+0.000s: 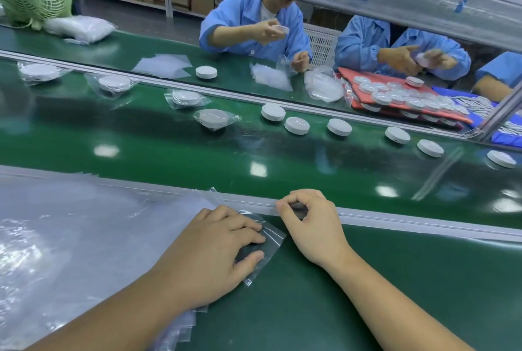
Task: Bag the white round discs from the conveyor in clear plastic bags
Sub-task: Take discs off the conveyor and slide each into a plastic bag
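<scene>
Bag step; no disc in hand yet.
My left hand [214, 251], fingers flat, presses a small clear plastic bag [272, 239], its long axis slanting toward the grey rail [395, 216]. My right hand [310, 223] curls, thumb meeting forefinger; whether on film, I cannot tell. Next: open the bag's mouth and reach for the bare white round discs [296, 125] on the green conveyor belt [169, 152].

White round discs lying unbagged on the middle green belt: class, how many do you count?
6, along the far side of the middle green belt, left to right: first disc, second, third, fourth, fifth, sixth near the right edge. More may lie beyond the frame.
</scene>
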{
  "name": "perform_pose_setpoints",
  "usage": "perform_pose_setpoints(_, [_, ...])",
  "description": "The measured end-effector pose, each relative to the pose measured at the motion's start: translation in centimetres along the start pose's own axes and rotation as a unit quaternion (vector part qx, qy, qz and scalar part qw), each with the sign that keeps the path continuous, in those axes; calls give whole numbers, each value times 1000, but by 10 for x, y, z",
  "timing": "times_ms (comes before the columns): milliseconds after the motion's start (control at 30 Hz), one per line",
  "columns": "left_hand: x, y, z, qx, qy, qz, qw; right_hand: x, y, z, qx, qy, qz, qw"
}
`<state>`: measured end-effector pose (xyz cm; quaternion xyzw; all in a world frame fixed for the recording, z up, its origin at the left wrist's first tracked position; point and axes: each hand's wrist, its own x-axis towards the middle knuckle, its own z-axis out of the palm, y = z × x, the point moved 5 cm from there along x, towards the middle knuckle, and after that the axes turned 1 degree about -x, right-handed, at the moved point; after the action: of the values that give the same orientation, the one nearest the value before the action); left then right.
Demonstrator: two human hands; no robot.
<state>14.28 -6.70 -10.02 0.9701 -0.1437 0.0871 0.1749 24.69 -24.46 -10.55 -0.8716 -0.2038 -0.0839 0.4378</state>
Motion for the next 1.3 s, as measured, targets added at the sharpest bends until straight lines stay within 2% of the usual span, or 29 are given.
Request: perform_pose_setpoints(1300, [0, -1, 1, -3, 6, 2, 1000, 2, 1, -4, 7, 22, 43, 999])
